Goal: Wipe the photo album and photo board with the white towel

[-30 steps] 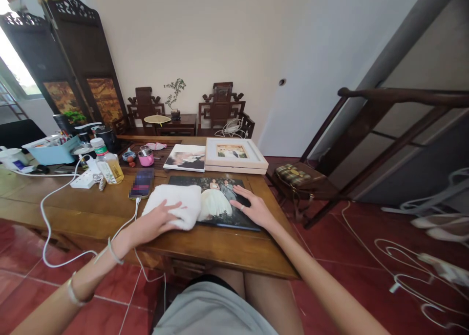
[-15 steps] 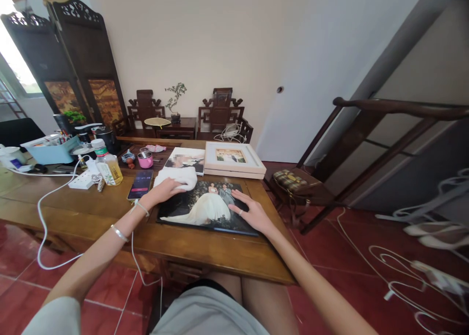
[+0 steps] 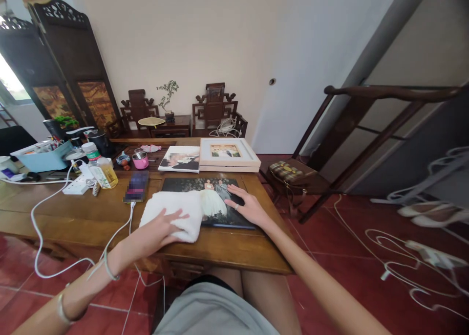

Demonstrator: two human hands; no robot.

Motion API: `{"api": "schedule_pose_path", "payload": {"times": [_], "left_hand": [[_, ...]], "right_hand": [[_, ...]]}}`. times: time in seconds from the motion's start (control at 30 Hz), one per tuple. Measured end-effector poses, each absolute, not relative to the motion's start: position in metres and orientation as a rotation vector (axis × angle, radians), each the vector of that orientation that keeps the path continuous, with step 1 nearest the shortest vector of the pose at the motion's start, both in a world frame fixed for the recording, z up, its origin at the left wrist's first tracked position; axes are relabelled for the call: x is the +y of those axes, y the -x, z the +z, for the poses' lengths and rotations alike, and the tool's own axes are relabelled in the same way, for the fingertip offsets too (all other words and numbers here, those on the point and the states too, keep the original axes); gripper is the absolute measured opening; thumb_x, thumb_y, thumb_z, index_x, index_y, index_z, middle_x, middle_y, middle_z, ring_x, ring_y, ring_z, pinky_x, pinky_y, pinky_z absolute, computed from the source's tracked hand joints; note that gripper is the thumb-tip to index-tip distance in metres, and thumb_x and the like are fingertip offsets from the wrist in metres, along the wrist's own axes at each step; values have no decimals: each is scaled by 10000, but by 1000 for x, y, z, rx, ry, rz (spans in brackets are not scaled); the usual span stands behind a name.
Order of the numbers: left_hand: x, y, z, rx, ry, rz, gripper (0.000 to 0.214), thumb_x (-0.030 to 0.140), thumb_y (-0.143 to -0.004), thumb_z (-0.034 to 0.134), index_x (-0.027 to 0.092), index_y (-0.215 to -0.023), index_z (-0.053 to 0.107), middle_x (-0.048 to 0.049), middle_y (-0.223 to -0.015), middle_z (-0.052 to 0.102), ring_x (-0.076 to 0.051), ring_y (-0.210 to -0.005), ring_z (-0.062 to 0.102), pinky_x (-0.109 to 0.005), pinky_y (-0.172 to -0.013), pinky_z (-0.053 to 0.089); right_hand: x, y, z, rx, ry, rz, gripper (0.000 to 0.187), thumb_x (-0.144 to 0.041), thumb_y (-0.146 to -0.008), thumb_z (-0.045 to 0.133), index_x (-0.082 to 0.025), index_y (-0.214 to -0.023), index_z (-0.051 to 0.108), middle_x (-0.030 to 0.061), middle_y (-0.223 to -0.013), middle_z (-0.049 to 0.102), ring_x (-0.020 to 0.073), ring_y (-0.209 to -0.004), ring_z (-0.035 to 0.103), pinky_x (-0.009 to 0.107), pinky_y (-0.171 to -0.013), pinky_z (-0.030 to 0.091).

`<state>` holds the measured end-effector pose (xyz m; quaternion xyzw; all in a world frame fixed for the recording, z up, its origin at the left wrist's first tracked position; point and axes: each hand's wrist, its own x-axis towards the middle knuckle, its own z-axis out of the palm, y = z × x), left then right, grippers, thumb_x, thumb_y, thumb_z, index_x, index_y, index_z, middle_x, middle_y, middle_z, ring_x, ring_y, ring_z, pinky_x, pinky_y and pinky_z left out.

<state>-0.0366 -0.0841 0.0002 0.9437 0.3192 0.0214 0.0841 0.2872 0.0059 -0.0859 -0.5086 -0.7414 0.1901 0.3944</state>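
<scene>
On a wooden table (image 3: 227, 244), a bottle of yellow liquid (image 3: 100, 171) is set at the left, followed by a phone (image 3: 135, 187) plugged into a white cable (image 3: 129, 222). A fluffy white cloth (image 3: 172, 199) is pressed by the left hand (image 3: 156, 231), laid palm down, fingers loosely spread. The left part of a dark photo panel (image 3: 214, 208) is covered by the cloth; its right side is overlapped by the flat, open right hand (image 3: 251, 209), nothing gripped. Farther right, a plaid bag (image 3: 287, 172) is placed on a chair (image 3: 384, 92).
</scene>
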Motion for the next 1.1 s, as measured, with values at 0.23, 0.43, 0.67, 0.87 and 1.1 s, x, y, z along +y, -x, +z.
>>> {"api": "schedule_pose_path", "payload": {"times": [0.23,0.43,0.67,0.87,1.1], "left_hand": [[-21,26,-12,1036,-2802,124,258,243,-984,437,274,-1143,638,-24,-1352,540,-245,-1385,315,-515,-1126,207],[26,2,-7,1146,-2830,228,315,277,-994,404,142,-1174,624,-117,-1327,547,-309,-1355,345,-522,-1090,254],[-39,-20,-2,870,-2861,67,256,263,-972,465,267,-1164,633,-37,-1374,517,-255,-1369,341,-522,-1118,219],[-61,-27,0,720,-2861,47,274,279,-982,428,261,-1183,613,-52,-1388,501,-213,-1376,334,-455,-1121,240],[19,-29,-12,1002,-2766,106,276,287,-983,437,262,-1194,613,-27,-1376,515,-257,-1404,261,-565,-1116,166]], "right_hand": [[5,-289,-86,-1894,1288,478,453,-419,-793,640,-234,-1206,634,78,-1345,567,255,-1308,464,482,-1129,320],[5,-289,-85,-1900,1301,487,452,-415,-794,638,-232,-1207,635,81,-1355,558,265,-1310,460,488,-1130,316],[8,-289,-89,-1899,1282,479,463,-428,-787,642,-228,-1204,638,90,-1342,568,277,-1307,462,503,-1126,312],[10,-291,-90,-1938,1274,471,451,-369,-795,622,-209,-1217,631,98,-1349,560,275,-1312,456,490,-1127,319],[7,-290,-89,-1904,1298,494,486,-436,-794,630,-206,-1222,626,108,-1367,543,272,-1317,449,483,-1136,305]]}}
